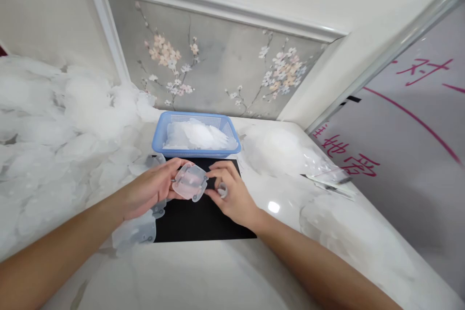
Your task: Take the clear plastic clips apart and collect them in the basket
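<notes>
A translucent, frosted plastic piece point(190, 182) with a scalloped outline is held over the black mat point(203, 220). My left hand point(154, 186) grips it from the left, fingers behind and thumb along the top edge. At its right edge, the thumb and fingertips of my right hand point(234, 193) are closed together, touching a small tab or corner. A small whitish scrap point(222, 190) is tucked in the curled fingers of that same hand. More frosted pieces point(135, 232) lie on the mat's left edge, partly under my left wrist.
Behind the mat stands a blue plastic basket point(196, 154) holding similar pieces. A large heap of frosted pieces point(54, 121) covers the table's left side. Clear plastic bags point(283, 150) lie at right. A whiteboard point(399, 121) with red writing borders the table's right side.
</notes>
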Tool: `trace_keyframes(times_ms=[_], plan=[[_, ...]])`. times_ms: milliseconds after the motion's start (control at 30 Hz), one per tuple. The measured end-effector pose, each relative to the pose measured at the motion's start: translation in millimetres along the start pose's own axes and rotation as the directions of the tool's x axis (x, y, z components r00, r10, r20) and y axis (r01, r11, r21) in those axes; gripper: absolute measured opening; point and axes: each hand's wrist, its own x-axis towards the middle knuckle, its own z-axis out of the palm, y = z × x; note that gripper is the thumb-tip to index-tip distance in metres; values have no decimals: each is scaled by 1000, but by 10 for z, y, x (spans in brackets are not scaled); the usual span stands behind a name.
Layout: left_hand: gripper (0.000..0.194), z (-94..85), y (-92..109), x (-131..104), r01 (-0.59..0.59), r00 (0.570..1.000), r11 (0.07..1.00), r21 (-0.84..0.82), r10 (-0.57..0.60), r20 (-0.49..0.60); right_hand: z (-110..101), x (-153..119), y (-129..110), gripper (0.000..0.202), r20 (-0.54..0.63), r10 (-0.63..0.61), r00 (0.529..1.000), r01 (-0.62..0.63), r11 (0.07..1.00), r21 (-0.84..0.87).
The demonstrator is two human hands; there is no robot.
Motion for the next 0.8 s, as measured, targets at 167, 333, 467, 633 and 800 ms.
trace_keyframes(times_ms=[167, 333, 467, 633, 800], plan=[[44, 16, -32, 7, 8, 1000, 999, 51, -9, 17, 42, -38, -46, 22, 136, -112, 984, 118, 992, -35], [47, -105, 51, -84, -2, 998, 701, 713, 47, -43, 20, 27, -72, 21, 82, 251, 965, -264, 923, 281], [18, -269, 188, -276, -76, 996, 289, 954, -29, 88, -11, 112, -39, 36, 194, 544, 816, -544, 610, 576], [38, -341, 157, -392, -91, 971, 122, 988, -209, 115, -33, 162, -21, 42, 322, 599, 733, -615, 380, 691], [28, -303, 114, -348, -124, 965, 129, 984, -215, 149, -41, 163, 11, 37, 339, 596, 728, -591, 293, 752]])
